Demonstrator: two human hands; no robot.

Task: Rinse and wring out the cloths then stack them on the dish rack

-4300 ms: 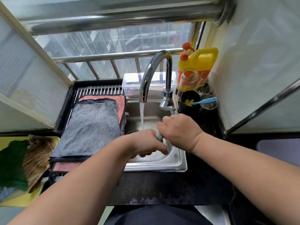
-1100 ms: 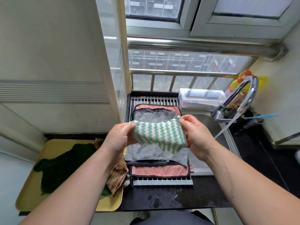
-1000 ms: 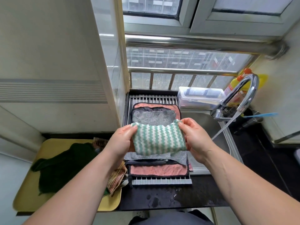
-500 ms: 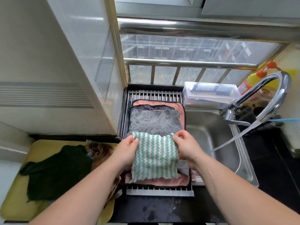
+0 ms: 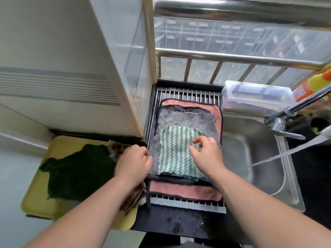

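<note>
A green-and-white zigzag cloth (image 5: 176, 151) lies flat on top of the stack on the dish rack (image 5: 186, 94). Under it are a grey cloth (image 5: 186, 119), a dark cloth and a pink cloth (image 5: 184, 191). My right hand (image 5: 206, 154) hovers over the zigzag cloth's right edge with relaxed, slightly bent fingers and holds nothing. My left hand (image 5: 133, 161) is just left of the rack's edge, loosely curled and empty.
A yellow tray (image 5: 35, 199) to the left holds a dark green cloth (image 5: 77, 172) and a brown striped cloth (image 5: 132, 196). The steel sink (image 5: 259, 158) is to the right, its faucet (image 5: 286, 113) running water. A clear plastic box (image 5: 254, 97) and a yellow bottle (image 5: 318, 81) stand behind.
Both hands lowered the zigzag cloth, which they held by its top corners, onto the grey cloth and let go. My left hand has moved off to the left.
</note>
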